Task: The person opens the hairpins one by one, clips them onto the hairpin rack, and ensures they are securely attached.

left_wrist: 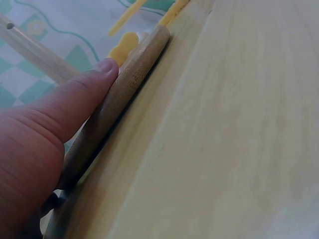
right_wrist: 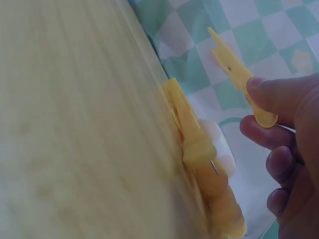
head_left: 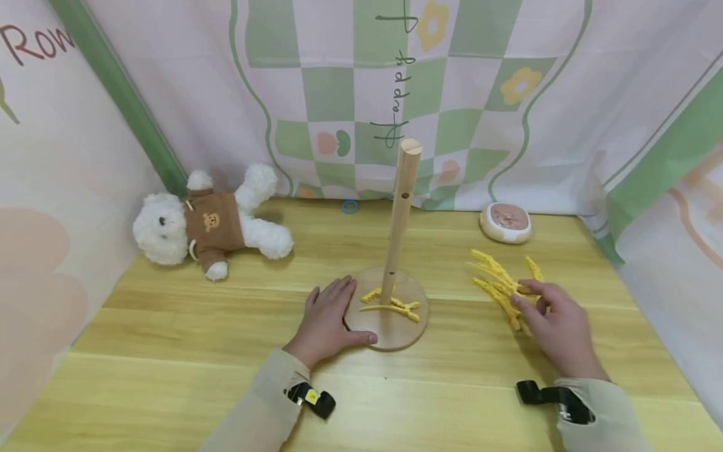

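A round wooden base (head_left: pixel 407 333) carries an upright wooden post (head_left: pixel 400 220) with small holes in it. My left hand (head_left: pixel 327 323) rests at the base's left edge, fingers extended. Its thumb lies over the rim, also seen in the left wrist view. Yellow hair clips (head_left: pixel 409 309) lie on the base around the foot of the post. On the right, my right hand (head_left: pixel 562 329) pinches a yellow hair clip (right_wrist: pixel 238 74) between thumb and index finger, raised off the table in the right wrist view. More yellow hair clips (head_left: pixel 499 298) lie beneath and beside that hand.
A white plush dog (head_left: pixel 217 216) in a brown top lies at the back left. A blue ring (head_left: pixel 350 206) is near the back edge. At the back right sits a small white and pink device (head_left: pixel 506 223). A patterned curtain (head_left: pixel 327 94) borders the table.
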### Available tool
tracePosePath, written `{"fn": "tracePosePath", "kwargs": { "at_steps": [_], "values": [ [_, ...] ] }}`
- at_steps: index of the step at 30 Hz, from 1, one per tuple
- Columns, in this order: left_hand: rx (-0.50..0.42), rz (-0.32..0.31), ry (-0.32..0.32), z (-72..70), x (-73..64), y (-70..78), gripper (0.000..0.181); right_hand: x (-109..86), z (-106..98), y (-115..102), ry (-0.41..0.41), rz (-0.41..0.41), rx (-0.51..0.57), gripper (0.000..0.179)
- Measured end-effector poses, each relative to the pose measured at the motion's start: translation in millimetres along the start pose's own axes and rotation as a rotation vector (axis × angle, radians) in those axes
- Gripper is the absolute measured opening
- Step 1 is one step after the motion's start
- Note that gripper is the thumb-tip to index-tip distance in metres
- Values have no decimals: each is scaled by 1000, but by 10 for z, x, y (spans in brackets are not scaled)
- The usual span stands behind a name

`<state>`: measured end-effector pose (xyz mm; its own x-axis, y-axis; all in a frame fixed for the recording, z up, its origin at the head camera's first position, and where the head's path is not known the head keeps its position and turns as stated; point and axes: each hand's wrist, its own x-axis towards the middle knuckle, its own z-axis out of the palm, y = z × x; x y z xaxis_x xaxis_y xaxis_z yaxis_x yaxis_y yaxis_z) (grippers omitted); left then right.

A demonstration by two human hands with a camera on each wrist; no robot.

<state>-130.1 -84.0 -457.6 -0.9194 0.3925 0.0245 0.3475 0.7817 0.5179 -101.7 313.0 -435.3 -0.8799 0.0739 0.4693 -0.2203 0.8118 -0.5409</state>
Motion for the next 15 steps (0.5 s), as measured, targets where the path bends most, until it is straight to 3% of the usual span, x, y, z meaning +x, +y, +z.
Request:
{"fn": "tracePosePath", "kwargs": {
  "at_steps": [10, 15],
  "values": [
    [7, -3, 1, 9, 4, -13, 118, -6, 94, -143, -52, -65, 55, 30],
    [6, 1, 3, 11, 1, -11, 118, -11, 146, -206, -46, -139, 72, 33]
  ]
}}
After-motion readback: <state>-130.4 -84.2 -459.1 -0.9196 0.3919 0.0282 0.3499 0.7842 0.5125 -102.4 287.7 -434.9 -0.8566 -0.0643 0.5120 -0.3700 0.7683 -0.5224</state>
